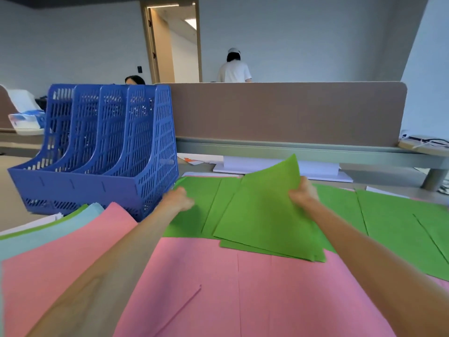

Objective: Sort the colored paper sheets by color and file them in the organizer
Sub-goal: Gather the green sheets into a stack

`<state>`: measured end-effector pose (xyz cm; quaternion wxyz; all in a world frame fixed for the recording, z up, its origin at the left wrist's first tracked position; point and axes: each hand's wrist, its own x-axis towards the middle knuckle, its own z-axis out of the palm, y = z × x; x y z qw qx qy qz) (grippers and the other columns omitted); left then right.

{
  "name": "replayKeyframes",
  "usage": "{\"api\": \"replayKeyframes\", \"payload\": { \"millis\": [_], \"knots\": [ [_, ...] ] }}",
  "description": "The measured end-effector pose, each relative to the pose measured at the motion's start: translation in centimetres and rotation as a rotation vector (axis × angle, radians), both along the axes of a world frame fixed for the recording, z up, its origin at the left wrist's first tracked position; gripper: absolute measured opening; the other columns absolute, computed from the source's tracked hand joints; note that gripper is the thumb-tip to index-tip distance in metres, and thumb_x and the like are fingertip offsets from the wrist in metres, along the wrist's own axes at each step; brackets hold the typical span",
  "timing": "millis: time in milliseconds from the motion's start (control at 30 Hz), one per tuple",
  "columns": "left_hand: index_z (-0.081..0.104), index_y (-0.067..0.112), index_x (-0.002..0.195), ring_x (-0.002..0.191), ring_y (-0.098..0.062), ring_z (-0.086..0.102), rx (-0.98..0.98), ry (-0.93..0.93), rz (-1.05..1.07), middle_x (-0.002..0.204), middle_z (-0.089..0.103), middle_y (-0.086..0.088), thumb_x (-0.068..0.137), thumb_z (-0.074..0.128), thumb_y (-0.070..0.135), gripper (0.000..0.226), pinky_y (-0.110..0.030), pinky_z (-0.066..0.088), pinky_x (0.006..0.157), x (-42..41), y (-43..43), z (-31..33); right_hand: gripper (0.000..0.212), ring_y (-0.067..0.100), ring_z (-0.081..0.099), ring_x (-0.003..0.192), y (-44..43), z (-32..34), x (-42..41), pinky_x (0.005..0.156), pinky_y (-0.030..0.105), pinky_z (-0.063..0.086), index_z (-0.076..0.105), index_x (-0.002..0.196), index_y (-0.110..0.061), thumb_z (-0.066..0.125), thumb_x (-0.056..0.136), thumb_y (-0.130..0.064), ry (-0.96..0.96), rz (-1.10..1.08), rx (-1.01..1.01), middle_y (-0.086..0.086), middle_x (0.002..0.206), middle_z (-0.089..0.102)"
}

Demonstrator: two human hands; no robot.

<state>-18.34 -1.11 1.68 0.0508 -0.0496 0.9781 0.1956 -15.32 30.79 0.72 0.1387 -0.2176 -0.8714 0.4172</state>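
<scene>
**A:** What's furthest left?

**B:** Just in front of the blue organizer (97, 152), at its left corner, a fanned pile (48, 227) of white, green, pale blue and pink sheets lies on the table (12, 198). The organizer stands upright at the table's back left, its slots open towards us.

**A:** And the left hand?

**B:** The left hand (178, 199) is just right of the organizer's near right corner. Its fingers are curled down onto the edge of the flat green sheets (192, 222). I cannot tell whether it pinches one or only rests there.

**A:** Where do those sheets lie?

**B:** Right of the organizer, spread overlapping across the table to the far right edge. Nearer us, pink sheets (206, 288) cover the front of the table.

**A:** The right hand?

**B:** Further right of the organizer, the right hand (302, 193) is clamped on the right edge of a green bundle (264, 210), with fingers curled round it. The bundle is tilted: its far corner is lifted, and its near corner hangs over the pink sheets.

**A:** Behind all that?

**B:** A brown partition (291, 113) runs rightward from the organizer's back. Beyond it, a person in white (234, 69) stands facing away.
</scene>
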Motion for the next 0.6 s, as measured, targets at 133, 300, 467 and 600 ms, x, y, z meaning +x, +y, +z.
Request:
{"api": "replayKeyframes", "payload": {
  "millis": [133,300,467,600],
  "knots": [
    [0.017,0.003,0.151,0.144,-0.034,0.023,0.027,-0.085,-0.023,0.157,0.019,-0.019,0.099,0.042,0.031,0.064,-0.045,0.023,0.117,0.9,-0.8,-0.6,0.040,0.035,0.053,0.119,-4.9,-1.2,-0.3,0.101,0.037,0.034,0.040,0.125,0.001,0.052,0.087,0.001,-0.056,0.134,0.220,0.022,0.118,0.058],
    [0.016,0.007,0.152,0.144,-0.034,0.022,0.138,-0.083,-0.018,0.158,0.019,-0.017,0.096,0.045,0.032,0.067,-0.047,0.023,0.117,1.1,-1.1,-0.7,0.056,0.035,0.055,0.116,-8.3,-2.1,-1.5,0.090,0.039,0.044,0.029,0.138,-0.001,0.050,0.086,0.002,-0.070,0.222,0.335,0.021,0.128,0.053],
    [0.028,0.003,0.144,0.133,-0.037,0.036,0.284,0.020,0.086,0.145,0.035,-0.020,0.091,0.049,0.019,0.060,-0.046,0.034,0.110,0.4,-1.4,0.8,0.057,0.035,0.052,0.120,-9.5,-2.0,-2.6,0.099,0.040,0.043,0.033,0.137,-0.005,0.054,0.085,-0.013,-0.105,0.237,0.293,0.019,0.133,0.051],
    [0.028,0.001,0.142,0.129,-0.036,0.040,0.285,0.012,0.126,0.140,0.039,-0.021,0.090,0.051,0.017,0.059,-0.047,0.037,0.108,-0.6,-1.8,0.5,0.068,0.035,0.036,0.135,-9.9,-2.5,-2.9,0.113,0.042,0.030,0.021,0.148,-0.006,0.051,0.092,-0.030,-0.224,0.229,0.373,0.019,0.147,0.035]
  ]
}}
